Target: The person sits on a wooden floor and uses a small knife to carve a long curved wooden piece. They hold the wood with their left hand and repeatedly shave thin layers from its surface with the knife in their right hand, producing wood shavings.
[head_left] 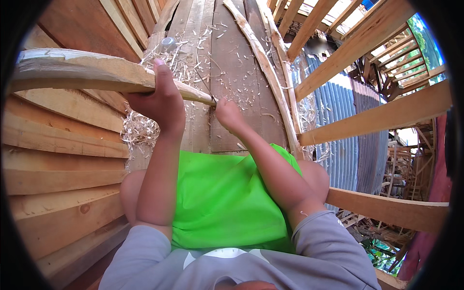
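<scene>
the person's left hand [166, 99] is gripping a long peeled wooden pole [82, 70], its fingers curling beneath the wood and its thumb pointing up along the near side, so this hand is closing firmly round the piece. the pole is coming in from the left edge, running across in front of the person and tapering toward its thin tip, which is ending just beside the right hand [228, 115]. that right hand is curling into a closed fist and is holding a thin, dark tool [211, 98] against the tip of the pole; most of the handle is hiding inside the fingers, so its exact kind is hard to tell. both forearms are reaching forward over bright green shorts [227, 203], and the person is wearing a grey shirt [309, 261] with white markings. beyond the hands, pale curled shavings [140, 130] are piling up along the left side and are scattering over the plank floor [232, 82]. a small clear container [168, 43] is lying among them, near the far side of the pole. two more long pale poles, a nearer one [261, 55] and another [284, 63] just beside it, are stretching along the floor's right side. a slatted wooden wall [63, 140] is rising at the left, while wooden rails [377, 116] are crossing at the right, with corrugated metal sheets [333, 106] showing between them.
</scene>
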`<state>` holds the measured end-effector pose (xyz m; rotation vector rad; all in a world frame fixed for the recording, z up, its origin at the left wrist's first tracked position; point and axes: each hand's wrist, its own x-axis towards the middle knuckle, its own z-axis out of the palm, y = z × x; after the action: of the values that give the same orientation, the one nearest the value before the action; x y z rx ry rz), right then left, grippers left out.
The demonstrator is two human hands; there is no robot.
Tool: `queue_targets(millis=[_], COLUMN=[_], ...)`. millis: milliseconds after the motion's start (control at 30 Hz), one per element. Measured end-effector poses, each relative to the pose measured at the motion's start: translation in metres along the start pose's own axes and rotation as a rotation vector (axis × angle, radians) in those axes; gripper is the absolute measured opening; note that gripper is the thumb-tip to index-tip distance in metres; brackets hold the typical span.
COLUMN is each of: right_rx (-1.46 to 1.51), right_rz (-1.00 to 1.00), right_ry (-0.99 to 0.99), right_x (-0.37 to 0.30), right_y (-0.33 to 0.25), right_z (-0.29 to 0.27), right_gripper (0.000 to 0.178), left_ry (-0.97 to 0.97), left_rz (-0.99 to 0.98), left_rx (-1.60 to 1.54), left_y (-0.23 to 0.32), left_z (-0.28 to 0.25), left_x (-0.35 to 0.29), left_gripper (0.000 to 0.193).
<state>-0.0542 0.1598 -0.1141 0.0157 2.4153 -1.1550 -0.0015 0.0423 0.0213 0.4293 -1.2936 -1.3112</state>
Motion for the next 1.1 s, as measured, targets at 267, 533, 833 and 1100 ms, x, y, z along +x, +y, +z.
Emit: queue_targets(millis=[267, 533, 833, 1100], right_rx=[-0.007, 0.011, 0.082, -0.115], right_rz=[-0.004, -0.128, -0.015, -0.125], right_ry=[0.086, -0.114, 0.061, 0.017], right_x=[-0.008, -0.034, 0.001, -0.01], right_y=[0.003, -0.033, 0.013, 0.005], right_z=[0.001, -0.01, 0.012, -0.005], right_gripper=[0.062, 0.07, 0.071, 0.061], left_ry=[-0.042, 0.003, 0.006, 0.013], left_rz=[-0.085, -0.075, 0.016, 0.039], left_rx=[-0.02, -0.045, -0.021, 0.033], left_y=[0.009, 0.004, -0.007, -0.009], left_z=[-0.002, -0.008, -0.002, -0.004], left_x=[-0.004, 0.004, 0.002, 0.003], left_gripper=[0.045, 0.048, 0.052, 0.041])
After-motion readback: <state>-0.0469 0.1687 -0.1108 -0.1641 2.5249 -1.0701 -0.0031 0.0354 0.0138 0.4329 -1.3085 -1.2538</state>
